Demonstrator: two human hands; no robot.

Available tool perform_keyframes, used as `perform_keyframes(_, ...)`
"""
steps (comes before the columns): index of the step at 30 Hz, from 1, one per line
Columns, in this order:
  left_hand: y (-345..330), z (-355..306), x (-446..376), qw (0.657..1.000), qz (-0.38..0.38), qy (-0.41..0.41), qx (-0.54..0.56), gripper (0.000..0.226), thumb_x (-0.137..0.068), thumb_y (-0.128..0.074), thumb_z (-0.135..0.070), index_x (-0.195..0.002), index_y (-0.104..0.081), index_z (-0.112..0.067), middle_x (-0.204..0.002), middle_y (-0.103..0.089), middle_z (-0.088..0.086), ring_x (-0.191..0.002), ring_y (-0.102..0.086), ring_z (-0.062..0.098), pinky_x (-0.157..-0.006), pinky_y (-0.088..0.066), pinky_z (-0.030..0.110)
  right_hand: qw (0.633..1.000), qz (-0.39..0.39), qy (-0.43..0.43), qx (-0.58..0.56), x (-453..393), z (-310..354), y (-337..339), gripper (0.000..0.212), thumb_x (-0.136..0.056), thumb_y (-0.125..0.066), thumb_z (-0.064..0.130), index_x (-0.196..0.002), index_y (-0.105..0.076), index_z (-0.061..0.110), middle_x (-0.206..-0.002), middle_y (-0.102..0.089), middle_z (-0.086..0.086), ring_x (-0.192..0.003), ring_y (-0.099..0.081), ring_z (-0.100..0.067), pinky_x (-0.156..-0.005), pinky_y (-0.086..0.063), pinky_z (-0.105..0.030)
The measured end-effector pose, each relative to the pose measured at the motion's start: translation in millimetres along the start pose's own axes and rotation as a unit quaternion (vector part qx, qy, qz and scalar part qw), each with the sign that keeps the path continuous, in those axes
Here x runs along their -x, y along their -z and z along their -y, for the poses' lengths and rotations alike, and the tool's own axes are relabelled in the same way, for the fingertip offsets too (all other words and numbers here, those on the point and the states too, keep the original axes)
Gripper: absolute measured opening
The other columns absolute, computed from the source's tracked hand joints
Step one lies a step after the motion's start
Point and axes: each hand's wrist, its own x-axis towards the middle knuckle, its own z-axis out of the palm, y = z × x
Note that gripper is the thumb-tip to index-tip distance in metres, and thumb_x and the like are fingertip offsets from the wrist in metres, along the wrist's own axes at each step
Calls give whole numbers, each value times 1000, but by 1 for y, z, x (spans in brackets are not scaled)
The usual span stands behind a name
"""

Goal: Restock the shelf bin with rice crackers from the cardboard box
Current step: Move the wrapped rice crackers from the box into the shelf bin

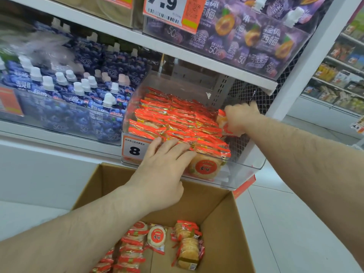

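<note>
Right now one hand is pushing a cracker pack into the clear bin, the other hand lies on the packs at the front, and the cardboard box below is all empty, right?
Not quite: the cardboard box isn't empty. The head view shows rice cracker packs left on its bottom. The rest holds: the right hand grips a pack at the clear bin's far side, and the left hand rests on the front packs.

Shop aisle under even, bright light. White metal shelving (197, 56) in tiers, held by a white upright post (307, 62) at right, with a perforated grey back panel (220, 85) and black wire mesh (246, 95) behind. Blue spouted jelly pouches (78, 91) ranked on the middle tier at left; purple plum jelly pouches (246, 36) in a clear tray above, beside an orange-and-white price tag (173, 10). Pale glossy tiled floor (285, 213) below. Further stocked shelves (342, 75) well apart at far right, blurred.
</note>
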Motion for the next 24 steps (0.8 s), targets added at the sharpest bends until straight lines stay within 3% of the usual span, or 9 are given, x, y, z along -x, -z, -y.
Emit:
perform_keyframes(3,0,-2,0,1000,-6,8,11,71,-63,-68,-19,-132,-52,-23,-139,-51,-3,-133,-25,19,-113,4,41,997,66,-4,-27,-21,-7,-11,46,-88,-49,11,-134,-45,16,-143,-48,-10,-138,-35,-34,-116,-10,-57)
perform_keyframes(6,0,-5,1,1000,2,14,10,65,-67,-66,-20,-131,-53,-24,-144,-46,-3,-137,-25,21,-113,9,41,998,61,0,-22,-31,-11,-26,51,-91,-54,19,-141,-41,20,-148,-43,-8,-142,-28,-33,-116,-6,-57)
perform_keyframes(9,0,-5,2,1000,3,17,7,61,-66,-67,-21,-126,-57,-24,-143,-47,-2,-137,-28,23,-114,6,44,999,3,12,50,-35,-9,-36,53,-86,-65,37,-135,-48,23,-142,-48,-8,-136,-31,-33,-112,-18,-54)
perform_keyframes(11,-1,-5,2,1000,2,18,7,60,-65,-67,-21,-124,-58,-24,-143,-47,-2,-137,-28,23,-114,5,44,996,-46,13,69,-34,-6,-40,49,-80,-72,45,-119,-60,19,-125,-59,-7,-123,-44,-31,-104,-30,-48)
perform_keyframes(13,-1,-5,2,1000,2,16,9,59,-65,-68,-20,-123,-59,-24,-143,-47,-2,-137,-26,22,-114,5,44,997,-72,9,33,-31,-4,-42,35,-81,-75,37,-104,-66,12,-102,-66,-8,-101,-58,-29,-89,-45,-41)
perform_keyframes(15,-2,-6,1,1000,7,13,10,58,-64,-69,-20,-122,-60,-25,-142,-47,-2,-136,-24,20,-114,5,44,997,-80,8,4,-27,-1,-45,19,-86,-71,23,-97,-67,7,-91,-68,-10,-86,-64,-30,-75,-54,-37)
perform_keyframes(18,-1,-6,1,1000,14,18,12,56,-65,-68,-20,-120,-61,-26,-143,-47,-2,-136,-22,19,-114,6,43,998,-63,11,-18,-23,6,-51,12,-89,-65,13,-97,-68,5,-96,-70,-14,-87,-67,-32,-71,-54,-38)
perform_keyframes(24,-2,-2,2,1000,19,11,12,47,-66,-67,-20,-113,-65,-27,-146,-44,-2,-139,-22,20,-115,6,43,998,-32,25,-56,-20,11,-57,21,-89,-51,-1,-104,-65,4,-100,-67,-15,-89,-66,-34,-70,-53,-37)
